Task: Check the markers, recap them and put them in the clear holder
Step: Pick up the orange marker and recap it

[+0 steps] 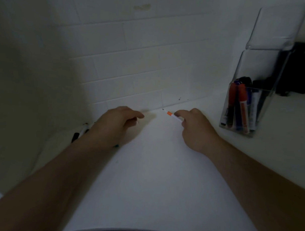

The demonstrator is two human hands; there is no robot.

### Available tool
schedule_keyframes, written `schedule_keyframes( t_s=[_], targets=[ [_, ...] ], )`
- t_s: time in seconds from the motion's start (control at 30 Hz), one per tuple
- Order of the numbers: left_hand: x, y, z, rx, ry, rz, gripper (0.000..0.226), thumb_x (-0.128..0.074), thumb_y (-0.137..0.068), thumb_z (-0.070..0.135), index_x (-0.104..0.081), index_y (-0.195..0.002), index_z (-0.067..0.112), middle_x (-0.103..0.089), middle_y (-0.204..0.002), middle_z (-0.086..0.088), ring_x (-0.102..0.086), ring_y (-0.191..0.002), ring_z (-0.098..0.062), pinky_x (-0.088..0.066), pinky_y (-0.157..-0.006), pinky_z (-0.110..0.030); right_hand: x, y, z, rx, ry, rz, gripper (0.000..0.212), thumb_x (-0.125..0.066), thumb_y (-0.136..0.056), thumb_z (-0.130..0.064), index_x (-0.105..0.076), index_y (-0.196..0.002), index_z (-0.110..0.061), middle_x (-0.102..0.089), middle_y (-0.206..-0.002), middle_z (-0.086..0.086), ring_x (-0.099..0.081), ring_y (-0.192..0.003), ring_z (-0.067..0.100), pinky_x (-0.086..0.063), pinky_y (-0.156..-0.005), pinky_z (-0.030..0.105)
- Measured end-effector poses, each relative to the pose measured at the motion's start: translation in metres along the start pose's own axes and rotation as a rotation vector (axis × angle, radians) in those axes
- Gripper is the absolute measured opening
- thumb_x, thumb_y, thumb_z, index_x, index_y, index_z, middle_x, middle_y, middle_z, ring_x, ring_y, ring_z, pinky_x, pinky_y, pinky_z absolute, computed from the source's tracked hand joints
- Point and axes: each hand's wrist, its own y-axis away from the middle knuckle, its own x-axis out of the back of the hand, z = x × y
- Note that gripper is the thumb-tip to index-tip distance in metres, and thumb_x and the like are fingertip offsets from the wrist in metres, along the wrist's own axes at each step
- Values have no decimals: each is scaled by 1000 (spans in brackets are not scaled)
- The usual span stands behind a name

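Slim white marker with orange band: pinched in right hand, well left of the clear plastic holder of capped markers. Left hand: fingers curled; whether it holds a cap, cannot tell. Risk: dim light, a loose cap goes unnoticed, tip dries.

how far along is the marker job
Done: several markers stand in the clear holder. In hand: the right hand pinches an orange-tipped marker; the left hand hovers nearby. Left: loose markers by the left wrist.
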Motion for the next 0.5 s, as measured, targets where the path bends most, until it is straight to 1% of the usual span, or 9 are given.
schedule_keyframes(
  t_s=[0.07, 0.1, 0.13, 0.17, 0.2, 0.23, 0.33, 0.4, 0.5],
  targets=[
    [-1, 0, 5, 46, 124, 112, 23, -63, -95, 7, -76, -107, 23, -69, -103, 4, -62, -96, -10, -43, -88, -11, -1, 1, 0, 4, -11, 10, 43, -49, -90, 4, -63, -122, -22, -39, -105, 4, -50, -85, 25, -38, -74, 29],
    [-4, 0, 6, 93, 202, 153, 24, -64, -94, 7, -75, -100, 27, -69, -101, 5, -63, -95, -10, -44, -88, -11, -1, 2, -1, 5, -20, 17, 41, -48, -91, 4, -63, -119, -23, -39, -105, 3, -50, -84, 24, -40, -74, 29],
    [-6, 0, 6, 154, 297, 179, 28, -63, -94, 7, -73, -95, 32, -69, -98, 5, -64, -92, -15, -49, -88, -19, -1, 2, -1, 12, -31, 32, 38, -48, -93, 2, -63, -117, -23, -39, -104, 2, -51, -84, 22, -42, -75, 29],
    [-6, 0, 6, 208, 414, 194, 29, -62, -94, 7, -71, -91, 35, -70, -96, 2, -65, -89, -23, -53, -85, -33, -1, 2, -2, 28, -43, 56, 33, -49, -95, -2, -64, -114, -24, -40, -103, 0, -51, -82, 18, -41, -73, 27],
    [-7, 0, 5, 241, 528, 203, 29, -60, -95, 5, -70, -90, 33, -71, -97, -3, -65, -87, -33, -54, -80, -45, -1, 1, -4, 51, -59, 90, 26, -50, -97, -8, -64, -110, -26, -42, -100, -1, -49, -80, 14, -38, -70, 24],
    [-6, 1, 6, 245, 624, 210, 27, -58, -95, 2, -69, -92, 27, -70, -99, -9, -65, -87, -35, -53, -77, -50, 0, 1, -6, 82, -77, 128, 19, -53, -97, -15, -64, -104, -29, -45, -97, -3, -48, -78, 10, -35, -68, 22],
    [-6, 2, 8, 209, 700, 220, 22, -58, -93, -4, -67, -92, 15, -72, -95, -11, -65, -85, -27, -52, -80, -46, 5, 4, -17, 229, -133, 242, 3, -64, -93, -29, -67, -92, -29, -59, -88, -6, -54, -82, 9, -40, -72, 27],
    [-7, 3, 11, 205, 719, 222, 23, -60, -91, -6, -69, -92, 15, -71, -87, -9, -63, -81, -21, -51, -79, -41, 6, 8, -25, 319, -154, 291, 7, -67, -90, -33, -69, -91, -27, -63, -84, -7, -57, -80, 10, -47, -73, 30],
    [-9, 1, 13, 240, 737, 244, 28, -66, -89, -5, -73, -96, 22, -71, -86, 3, -64, -80, -10, -49, -78, -25, 5, 10, -32, 376, -144, 326, 7, -68, -90, -35, -71, -91, -28, -64, -82, -7, -59, -77, 11, -50, -71, 36]
  ],
)
